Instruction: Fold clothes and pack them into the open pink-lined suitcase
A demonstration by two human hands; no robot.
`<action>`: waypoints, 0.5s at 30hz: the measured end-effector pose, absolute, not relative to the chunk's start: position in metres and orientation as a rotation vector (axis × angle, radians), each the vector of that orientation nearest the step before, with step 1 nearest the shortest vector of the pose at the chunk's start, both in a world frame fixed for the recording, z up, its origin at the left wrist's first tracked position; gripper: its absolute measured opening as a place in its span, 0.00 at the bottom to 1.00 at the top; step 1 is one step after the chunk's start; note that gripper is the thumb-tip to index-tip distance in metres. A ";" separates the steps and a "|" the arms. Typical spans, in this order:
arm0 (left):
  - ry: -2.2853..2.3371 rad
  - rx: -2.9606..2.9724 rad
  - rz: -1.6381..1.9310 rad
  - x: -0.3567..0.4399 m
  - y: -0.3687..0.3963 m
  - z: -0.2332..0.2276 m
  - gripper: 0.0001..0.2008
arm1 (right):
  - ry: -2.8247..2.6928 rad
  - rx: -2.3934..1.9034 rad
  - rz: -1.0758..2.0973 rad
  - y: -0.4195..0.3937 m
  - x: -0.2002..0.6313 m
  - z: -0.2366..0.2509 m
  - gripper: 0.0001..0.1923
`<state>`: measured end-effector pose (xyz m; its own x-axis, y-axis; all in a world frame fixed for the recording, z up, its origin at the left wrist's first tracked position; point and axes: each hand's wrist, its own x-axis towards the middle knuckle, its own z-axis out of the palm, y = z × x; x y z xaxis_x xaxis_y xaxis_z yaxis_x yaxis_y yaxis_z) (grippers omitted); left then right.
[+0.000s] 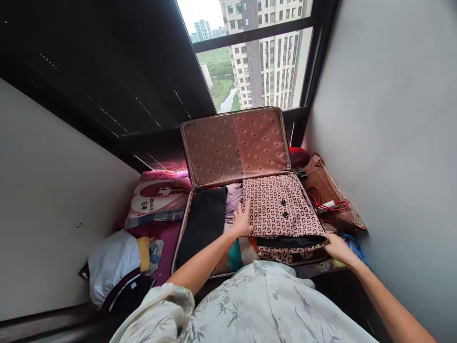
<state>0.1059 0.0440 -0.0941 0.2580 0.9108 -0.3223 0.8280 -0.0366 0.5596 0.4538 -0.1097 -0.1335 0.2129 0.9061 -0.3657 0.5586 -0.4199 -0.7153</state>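
Observation:
An open suitcase [235,143] lies in front of me, its patterned pink lid propped upright against the window. A folded pink patterned garment [282,209] with black buttons lies on the right side inside it. My left hand [243,221] rests flat against that garment's left edge. At the garment's near right corner my right hand [335,247] grips the stack. A folded black garment [205,219] fills the suitcase's left side, with purple cloth [233,197] behind it.
A pink cartoon pillow [159,197] lies left of the suitcase, with a white bundle [112,264] nearer me. A brown bag [332,195] with red handles leans at the right wall. Walls close in on both sides; a window stands behind.

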 end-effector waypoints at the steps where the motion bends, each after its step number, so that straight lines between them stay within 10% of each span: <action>1: 1.573 1.996 0.164 0.109 0.038 -0.091 0.56 | -1.464 -2.173 0.831 -0.108 0.468 -0.126 0.21; 5: 1.342 2.319 0.158 0.139 0.021 -0.094 0.53 | -1.851 -2.104 0.086 -0.084 0.462 -0.110 0.32; 15: 1.068 2.412 -0.114 0.147 -0.005 -0.184 0.59 | -2.314 -2.225 0.254 -0.101 0.372 -0.224 0.46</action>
<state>0.1465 -0.0048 -0.1839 0.6896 0.6727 -0.2683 0.7141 -0.5699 0.4067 0.3720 -0.1009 -0.2237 -0.0436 0.9852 -0.1656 0.9977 0.0342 -0.0590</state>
